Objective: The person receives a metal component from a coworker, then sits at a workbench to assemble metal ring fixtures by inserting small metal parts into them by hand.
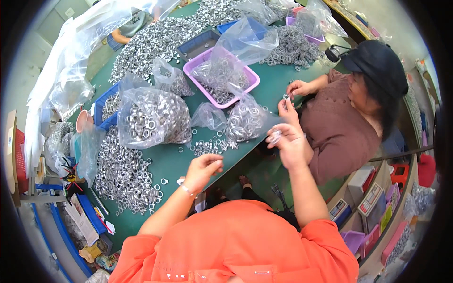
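silvery, blurred metal piece (275, 137), clasped in your raised right hand (291, 145); your left hand (201, 170), well apart, curls near the tabletop (172, 163) edge, its grip unclear. likely light, stiff and slippery; pinch it by opposite edges.

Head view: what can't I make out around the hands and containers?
Head view, shiny piece in the right hand: exact shape lost to blur and covering fingers.
Head view, left hand: its curled fingers hide whether anything is inside.
Head view, small piece at the co-worker's hands: too small to identify.
Head view, purple tray: metal rings and a clear bag hide its bottom.
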Motion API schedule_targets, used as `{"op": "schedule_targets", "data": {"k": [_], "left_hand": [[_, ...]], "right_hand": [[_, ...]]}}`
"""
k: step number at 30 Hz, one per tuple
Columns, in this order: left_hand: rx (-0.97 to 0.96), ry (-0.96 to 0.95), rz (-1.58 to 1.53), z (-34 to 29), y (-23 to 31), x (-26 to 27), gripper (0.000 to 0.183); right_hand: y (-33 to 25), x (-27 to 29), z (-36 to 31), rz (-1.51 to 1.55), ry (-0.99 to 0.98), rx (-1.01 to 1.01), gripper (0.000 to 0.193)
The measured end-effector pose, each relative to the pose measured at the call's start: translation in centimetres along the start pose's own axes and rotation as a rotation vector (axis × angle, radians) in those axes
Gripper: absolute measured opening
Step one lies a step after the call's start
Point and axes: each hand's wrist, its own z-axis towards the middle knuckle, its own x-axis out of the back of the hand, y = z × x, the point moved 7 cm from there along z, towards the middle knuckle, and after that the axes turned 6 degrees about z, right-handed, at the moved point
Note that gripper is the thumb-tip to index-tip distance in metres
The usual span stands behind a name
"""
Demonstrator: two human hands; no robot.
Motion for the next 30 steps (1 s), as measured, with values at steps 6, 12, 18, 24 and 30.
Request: {"op": "schedule_targets", "data": {"k": [6, 12, 18, 24, 30], "left_hand": [[0.092, 0.347, -0.095, -2.8, -5.5, 5.9, 0.015], [0.234, 0.412, -0.182, -5.1, -8.7, 4.4, 0.013], [0.244, 0.369, -0.200, -5.6, -8.7, 3.3, 0.014], [0.263, 0.350, -0.186, -5.1, -8.5, 3.3, 0.013], [0.240, 0.269, -0.153, -3.5, -7.8, 2.5, 0.012]], "right_hand": [[-2.9, 4.8, 7.7, -0.009, 0.250, 0.033, 0.018], [4.4, 3.0, 13.7, 0.094, 0.211, -0.275, 0.022], [7.3, 1.1, 15.1, 0.247, 0.222, -0.365, 0.026], [9.4, 6.5, 12.2, 0.260, 0.329, -0.336, 0.021], [11.5, 8.5, 9.2, 0.322, 0.441, -0.308, 0.020]]}}
